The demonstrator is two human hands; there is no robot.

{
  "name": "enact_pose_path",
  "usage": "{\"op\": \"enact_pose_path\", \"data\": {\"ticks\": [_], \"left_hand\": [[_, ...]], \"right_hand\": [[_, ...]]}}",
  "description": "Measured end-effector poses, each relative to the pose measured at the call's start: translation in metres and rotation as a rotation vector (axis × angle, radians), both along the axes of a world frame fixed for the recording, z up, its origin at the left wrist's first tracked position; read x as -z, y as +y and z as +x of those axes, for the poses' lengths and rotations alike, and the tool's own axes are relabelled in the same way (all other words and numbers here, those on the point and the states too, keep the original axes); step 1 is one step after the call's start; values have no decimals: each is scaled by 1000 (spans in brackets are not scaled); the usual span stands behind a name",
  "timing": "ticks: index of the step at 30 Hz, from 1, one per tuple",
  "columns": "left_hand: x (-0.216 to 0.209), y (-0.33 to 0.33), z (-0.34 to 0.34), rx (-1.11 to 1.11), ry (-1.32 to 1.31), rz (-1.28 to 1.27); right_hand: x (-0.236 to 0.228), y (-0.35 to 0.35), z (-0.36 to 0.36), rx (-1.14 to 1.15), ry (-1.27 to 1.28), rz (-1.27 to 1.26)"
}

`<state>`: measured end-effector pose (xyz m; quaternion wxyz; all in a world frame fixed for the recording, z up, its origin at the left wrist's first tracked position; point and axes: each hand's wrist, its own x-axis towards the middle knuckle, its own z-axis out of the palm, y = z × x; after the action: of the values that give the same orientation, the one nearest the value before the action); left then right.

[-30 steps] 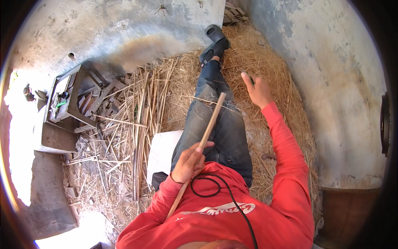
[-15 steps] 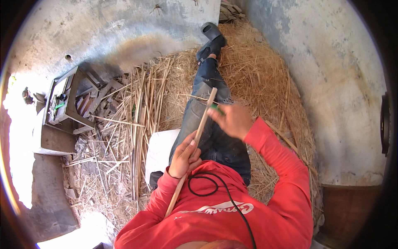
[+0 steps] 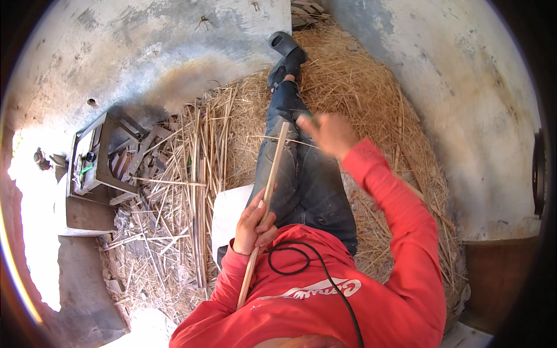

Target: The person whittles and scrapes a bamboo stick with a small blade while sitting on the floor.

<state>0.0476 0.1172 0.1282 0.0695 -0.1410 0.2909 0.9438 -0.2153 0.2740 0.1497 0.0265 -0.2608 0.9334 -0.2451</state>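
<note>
The left hand (image 3: 253, 227) is closing around the cane strip (image 3: 268, 194) at mid-length while the blurred right hand (image 3: 329, 132), whose grip cannot be told, is risking splitting the tip above that hold

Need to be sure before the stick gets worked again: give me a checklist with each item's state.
1. Left hand gripping the long stick: ok.
2. Stick lying along the jeans-clad leg: ok.
3. Right hand near the stick's far end, touching it: cannot tell, blurred.
4. Tool in right hand: cannot tell.
5. Black cable apart from the stick: not ok, its loop lies right beside the gripping hand.
</note>
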Motion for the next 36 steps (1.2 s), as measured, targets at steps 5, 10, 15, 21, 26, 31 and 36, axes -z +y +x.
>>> {"op": "enact_pose_path", "data": {"ticks": [5,10,15,21,26,31,36], "left_hand": [[-5,-8,4,-38,138,313],[5,-4,-8,-93,31,278],[-2,-1,1,-69,14,194],[-8,1,-5,-30,59,201],[-3,-4,0,-50,48,206],[1,0,12,17,216,280],[9,-3,-12,-152,47,142]], "right_hand": [[-34,-3,56,-204,73,-181],[-7,-7,103,-410,60,-113],[-4,-5,102,-451,103,-47],[-26,-10,47,-285,93,-64],[-9,-7,60,-392,149,-99],[-45,6,-8,-74,62,-195],[-51,2,98,-391,132,-150]]}}
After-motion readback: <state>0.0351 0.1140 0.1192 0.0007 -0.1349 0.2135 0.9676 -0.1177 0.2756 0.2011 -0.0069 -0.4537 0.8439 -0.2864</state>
